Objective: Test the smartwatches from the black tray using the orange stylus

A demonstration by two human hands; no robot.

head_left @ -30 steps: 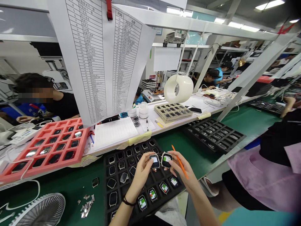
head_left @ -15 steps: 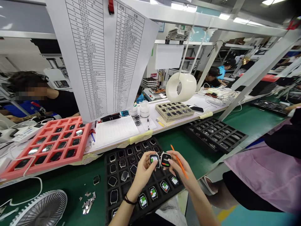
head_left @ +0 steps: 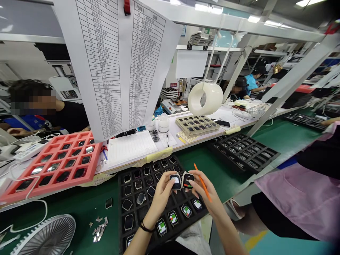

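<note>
My left hand [head_left: 164, 186] grips a square smartwatch body [head_left: 175, 181] with a lit screen, its thumb on the glass. Beside it, my right hand [head_left: 202, 186] holds a second lit smartwatch [head_left: 188, 180], thumb resting on the display. An orange pen-like stick [head_left: 203, 182] is tucked between the right hand's fingers, pointing up and left. Both watches sit side by side above a black foam tray [head_left: 145, 216]. Several watches fill the tray's pockets, most with dark screens. Along the near right side, several show coloured blocks, among them a lit watch [head_left: 173, 217].
A fan [head_left: 50, 235] and metallic scraps [head_left: 100, 230] lie left, near a lone watch [head_left: 108, 203]. A red tray [head_left: 98, 156] and beige trays [head_left: 183, 130] stand on the shelf. Hanging paper [head_left: 124, 71] blocks part of the view. A pink-clad person [head_left: 294, 198] is at right.
The left watch's screen has switched from a view with green to a mostly white-and-dark one. My left thumb has shifted slightly on its glass. Both hands keep nearly the same place.
</note>
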